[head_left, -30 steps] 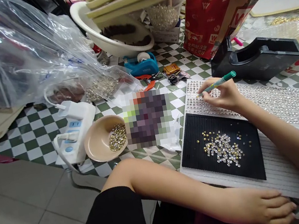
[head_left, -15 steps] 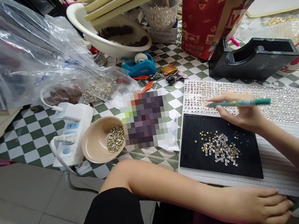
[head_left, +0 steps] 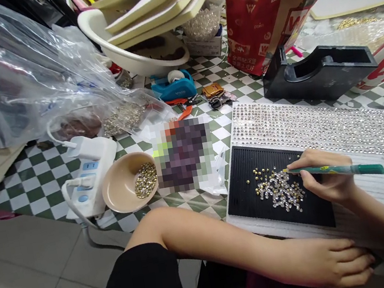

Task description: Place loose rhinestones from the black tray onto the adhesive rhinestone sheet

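My right hand point(head_left: 326, 178) is closed around a green pick-up pen point(head_left: 361, 168), its yellowish tip pointing left. That tip is at the upper edge of a pile of loose rhinestones point(head_left: 283, 192), clear and gold, on a ribbed black tray point(head_left: 242, 189). Whether a stone clings to the tip is too small to tell. The tray lies on a white sheet point(head_left: 379, 186), whose far part carries dense rows of rhinestones point(head_left: 307, 127). My left hand point(head_left: 333, 260) rests palm down near the sheet's front edge, fingers stretched out, holding nothing.
A tan bowl point(head_left: 116, 186) with more rhinestones stands left, beside a white power strip point(head_left: 89, 176). Behind are a blue tape dispenser point(head_left: 175, 88), a black tape dispenser point(head_left: 320, 75), a red paper bag point(head_left: 248, 16) and a white basin point(head_left: 96, 32) holding foam sheets.
My right hand has moved with the pen from the rows of rhinestones down and right to the loose pile on the black tray. My left hand stays in place.
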{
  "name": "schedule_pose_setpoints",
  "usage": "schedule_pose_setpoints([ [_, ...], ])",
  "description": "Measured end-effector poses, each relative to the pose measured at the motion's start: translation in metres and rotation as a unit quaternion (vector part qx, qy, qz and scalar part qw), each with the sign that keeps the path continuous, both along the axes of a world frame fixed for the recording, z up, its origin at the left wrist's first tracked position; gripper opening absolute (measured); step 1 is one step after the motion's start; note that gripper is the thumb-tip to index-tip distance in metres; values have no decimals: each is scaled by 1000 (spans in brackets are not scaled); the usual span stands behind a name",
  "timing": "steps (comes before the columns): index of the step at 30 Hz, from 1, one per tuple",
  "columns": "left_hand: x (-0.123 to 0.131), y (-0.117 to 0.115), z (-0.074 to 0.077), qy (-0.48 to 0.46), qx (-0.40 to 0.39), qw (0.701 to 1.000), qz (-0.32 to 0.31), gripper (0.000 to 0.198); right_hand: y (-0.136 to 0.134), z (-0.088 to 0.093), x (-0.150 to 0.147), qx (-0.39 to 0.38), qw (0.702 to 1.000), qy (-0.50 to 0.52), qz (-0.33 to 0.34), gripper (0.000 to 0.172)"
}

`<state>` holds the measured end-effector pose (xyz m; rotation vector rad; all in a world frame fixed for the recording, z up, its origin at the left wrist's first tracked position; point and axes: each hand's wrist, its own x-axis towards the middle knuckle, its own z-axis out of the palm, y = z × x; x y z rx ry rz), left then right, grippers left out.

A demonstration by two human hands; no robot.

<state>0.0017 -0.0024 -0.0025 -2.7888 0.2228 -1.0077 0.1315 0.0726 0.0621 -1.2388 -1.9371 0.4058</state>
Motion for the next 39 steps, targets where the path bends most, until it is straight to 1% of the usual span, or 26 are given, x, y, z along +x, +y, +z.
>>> schedule_pose_setpoints([
  [4, -1, 0, 1, 17, -3, 1000, 0, 52, 1, 2, 0, -7, 1000, 20, 1, 29],
  [8, 0, 0, 0, 12, -15, 1000, -4, 53, 1, 3, 0, 1, 1000, 25, 12, 27],
  [13, 1, -2, -3, 10, -3, 1000, -7, 54, 9, 2, 1, 15, 999, 13, -26, 30],
  [16, -1, -3, -1, 25, 7, 1000, 3, 55, 26, 2, -2, 39, 998, -17, -42, 27],
  [20, -3, -2, 2, 45, 9, 999, 1, 53, 60, 0, -10, 49, 997, -45, -34, 21],
  [23, -4, -1, 4, 48, 7, 999, 3, 55, 81, -5, -16, 49, 997, -57, -27, 18],
  [26, -3, 0, 5, 44, 17, 999, 1, 57, 93, -12, -19, 50, 996, -59, -37, 17],
  [30, -2, -2, 2, 40, 18, 999, 5, 58, 96, -18, -20, 61, 996, -55, -38, 15],
  [34, -1, -4, -1, 38, 23, 999, 12, 57, 95, -18, -20, 55, 996, -67, -36, 15],
  [37, -1, -6, -3, 52, 47, 997, 20, 58, 95, -17, -21, 50, 995, -77, -32, 15],
  [39, -1, -6, -3, 58, 73, 995, 22, 59, 95, -17, -22, 60, 994, -84, -33, 15],
])
